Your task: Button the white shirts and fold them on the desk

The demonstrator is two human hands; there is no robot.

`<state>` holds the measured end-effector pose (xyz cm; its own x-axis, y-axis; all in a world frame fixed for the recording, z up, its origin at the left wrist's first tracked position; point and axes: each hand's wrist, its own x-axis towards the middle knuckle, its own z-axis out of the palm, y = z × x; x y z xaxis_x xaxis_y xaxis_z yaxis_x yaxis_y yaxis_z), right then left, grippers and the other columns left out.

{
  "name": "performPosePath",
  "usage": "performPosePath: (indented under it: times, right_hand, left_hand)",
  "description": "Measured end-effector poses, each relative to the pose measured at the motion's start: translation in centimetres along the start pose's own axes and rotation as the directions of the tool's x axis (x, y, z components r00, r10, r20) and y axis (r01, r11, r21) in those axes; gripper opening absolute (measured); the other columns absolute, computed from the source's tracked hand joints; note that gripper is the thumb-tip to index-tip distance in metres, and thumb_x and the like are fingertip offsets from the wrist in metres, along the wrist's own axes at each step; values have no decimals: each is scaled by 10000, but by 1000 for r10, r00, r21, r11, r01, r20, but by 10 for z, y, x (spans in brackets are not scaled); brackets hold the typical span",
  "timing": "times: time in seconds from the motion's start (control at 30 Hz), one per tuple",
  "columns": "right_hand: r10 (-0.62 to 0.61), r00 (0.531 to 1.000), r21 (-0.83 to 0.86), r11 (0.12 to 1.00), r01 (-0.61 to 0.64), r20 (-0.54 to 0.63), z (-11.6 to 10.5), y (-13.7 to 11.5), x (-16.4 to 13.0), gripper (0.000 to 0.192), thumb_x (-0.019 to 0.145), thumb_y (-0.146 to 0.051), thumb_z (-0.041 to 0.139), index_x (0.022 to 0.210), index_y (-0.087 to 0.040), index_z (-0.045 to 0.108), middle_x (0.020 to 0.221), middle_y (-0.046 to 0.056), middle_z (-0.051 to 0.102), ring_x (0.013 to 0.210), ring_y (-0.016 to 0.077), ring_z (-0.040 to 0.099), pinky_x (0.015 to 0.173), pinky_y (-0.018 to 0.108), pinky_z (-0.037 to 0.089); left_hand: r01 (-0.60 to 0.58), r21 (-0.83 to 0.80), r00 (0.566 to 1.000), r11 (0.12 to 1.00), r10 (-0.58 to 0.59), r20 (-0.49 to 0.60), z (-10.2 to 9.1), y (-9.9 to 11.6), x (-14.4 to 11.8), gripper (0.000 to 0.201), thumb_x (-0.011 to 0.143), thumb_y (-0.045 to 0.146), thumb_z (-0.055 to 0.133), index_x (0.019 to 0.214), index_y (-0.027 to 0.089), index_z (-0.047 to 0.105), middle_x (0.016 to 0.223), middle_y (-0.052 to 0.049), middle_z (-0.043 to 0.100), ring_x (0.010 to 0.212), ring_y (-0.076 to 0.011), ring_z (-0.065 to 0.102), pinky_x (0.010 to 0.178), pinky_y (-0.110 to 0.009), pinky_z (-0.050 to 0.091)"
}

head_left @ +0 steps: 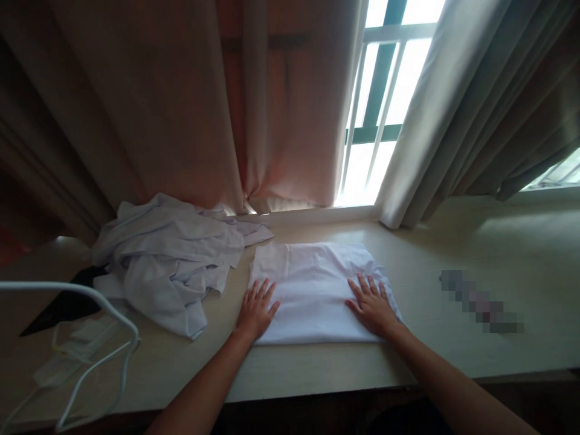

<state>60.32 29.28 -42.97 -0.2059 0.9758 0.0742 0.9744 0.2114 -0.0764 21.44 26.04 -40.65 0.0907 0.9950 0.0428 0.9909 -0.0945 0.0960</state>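
A folded white cloth (317, 296), perhaps a garment, lies flat in a rough rectangle on the pale tabletop (421, 356) in front of me. My left hand (258, 308) rests palm down on its left edge, fingers spread. On the right side of the cloth lies my right hand (372, 303), also flat with its fingers apart. Neither hand grips anything. To the left sits a crumpled heap of white clothes (167, 254), one sleeve-like end of it reaching toward the folded cloth.
A white cable (109, 308) loops across the near left, beside a white power strip (67, 356) and a black flat item (72, 302). A blurred-out object (480, 302) lies at the right. Curtains (181, 109) and a barred window (385, 96) border the table's far side.
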Motion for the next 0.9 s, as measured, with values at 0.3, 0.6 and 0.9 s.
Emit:
performPosePath:
  times: [0.3, 0.6, 0.9]
  right_hand:
    - [-85, 996, -1, 996, 85, -10, 10, -28, -68, 710, 938, -659, 348, 1546, -291, 346, 1662, 82, 149, 1528, 365, 78, 1189, 625, 32]
    - [-244, 956, 14, 968, 250, -162, -21, -156, -111, 596, 1013, -430, 302, 1585, -292, 207, 1666, 81, 61, 1540, 309, 52, 1194, 606, 35]
    - [-186, 982, 60, 981, 184, 23, 7, -164, -121, 649, 996, -572, 272, 1585, -317, 173, 1663, 73, 91, 1539, 314, 58, 1177, 636, -3]
  left_hand:
    - [-49, 16, 992, 999, 50, -113, 12, -30, -101, 592, 1000, 500, 354, 1561, 335, 264, 1649, 3, 192, 1530, -292, 136, 1219, -527, 187]
    - [-166, -118, 976, 979, 146, -161, -23, 51, -126, 567, 1026, 410, 302, 1576, 332, 188, 1638, 5, 231, 1535, -255, 121, 1228, -546, 124]
    - [-136, -128, 989, 982, 126, -82, 14, 48, -141, 596, 1002, 526, 308, 1565, 343, 239, 1637, 11, 219, 1529, -274, 142, 1221, -556, 114]
